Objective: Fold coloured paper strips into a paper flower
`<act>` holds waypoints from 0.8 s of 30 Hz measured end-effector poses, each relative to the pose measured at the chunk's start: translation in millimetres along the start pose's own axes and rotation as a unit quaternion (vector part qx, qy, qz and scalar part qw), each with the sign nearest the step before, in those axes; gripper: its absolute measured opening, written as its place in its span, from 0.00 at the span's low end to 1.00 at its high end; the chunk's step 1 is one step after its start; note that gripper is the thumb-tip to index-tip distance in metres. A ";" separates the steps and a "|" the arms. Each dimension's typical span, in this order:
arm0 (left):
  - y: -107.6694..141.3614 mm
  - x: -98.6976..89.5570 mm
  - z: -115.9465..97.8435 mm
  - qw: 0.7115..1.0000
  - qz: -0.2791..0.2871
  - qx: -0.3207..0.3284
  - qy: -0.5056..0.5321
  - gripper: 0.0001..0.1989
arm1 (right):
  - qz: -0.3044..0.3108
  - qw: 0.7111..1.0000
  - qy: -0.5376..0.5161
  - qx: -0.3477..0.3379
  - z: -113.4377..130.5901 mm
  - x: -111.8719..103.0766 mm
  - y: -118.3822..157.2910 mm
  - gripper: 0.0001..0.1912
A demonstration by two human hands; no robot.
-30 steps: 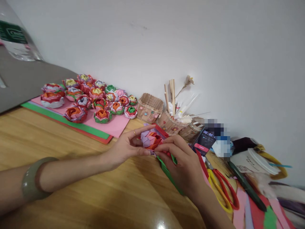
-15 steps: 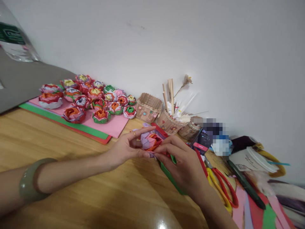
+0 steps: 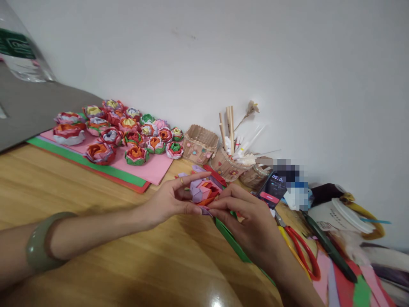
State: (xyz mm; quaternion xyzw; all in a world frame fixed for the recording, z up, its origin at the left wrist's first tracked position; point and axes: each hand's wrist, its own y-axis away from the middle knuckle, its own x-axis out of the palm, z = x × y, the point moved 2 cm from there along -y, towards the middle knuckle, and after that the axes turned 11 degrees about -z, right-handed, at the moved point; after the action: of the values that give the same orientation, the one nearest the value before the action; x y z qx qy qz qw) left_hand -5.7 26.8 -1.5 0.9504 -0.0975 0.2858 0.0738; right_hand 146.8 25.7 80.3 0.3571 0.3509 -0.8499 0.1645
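Observation:
A folded paper flower [image 3: 202, 192] in lilac, pink, orange and red is held above the wooden table [image 3: 153, 260]. My left hand [image 3: 174, 198] grips it from the left, with the thumb below and the index finger along its top. At its lower right edge, the fingertips of my right hand [image 3: 244, 217] are pinched on the petals. Partly hidden behind my hands are more folded paper pieces in red and lilac [image 3: 214, 175] and a green strip [image 3: 232, 239].
Many paper flowers [image 3: 136, 154] stand on stacked coloured sheets [image 3: 156, 170] at the left. Decorated baskets [image 3: 200, 143], one holding sticks, line the wall. To the right are a phone [image 3: 271, 187], scissors [image 3: 303, 247], a green pen [image 3: 332, 247], a white-lidded tub [image 3: 341, 219] and paper strips.
The fingertips of my right hand have shifted slightly along the flower's lower right edge, and the flower is turned a little. My left hand keeps its hold. The whole view has shifted slightly.

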 end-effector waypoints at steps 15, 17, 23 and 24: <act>0.8 1.0 0.0 1.000 -0.004 -0.014 0.006 0.35 | -0.035 0.997 -0.047 0.058 0.2 2.3 -3.3 0.06; 1.3 2.2 -1.1 0.999 0.004 -0.021 0.029 0.34 | -0.032 0.996 -0.064 0.061 1.1 -3.4 -4.8 0.04; 2.6 2.8 -2.7 0.996 0.016 -0.045 0.077 0.26 | -0.108 0.994 -0.012 0.005 9.1 -13.5 -3.2 0.05; 2.8 2.9 -2.3 0.994 0.031 -0.050 0.088 0.27 | -0.124 0.992 0.018 -0.025 10.7 -11.7 -1.6 0.05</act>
State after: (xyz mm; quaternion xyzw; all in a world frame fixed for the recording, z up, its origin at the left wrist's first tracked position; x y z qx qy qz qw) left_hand -5.1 24.1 2.3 0.9132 -0.1342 0.3653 0.1206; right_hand 148.8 19.6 94.9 0.3216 0.4159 -0.8485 0.0606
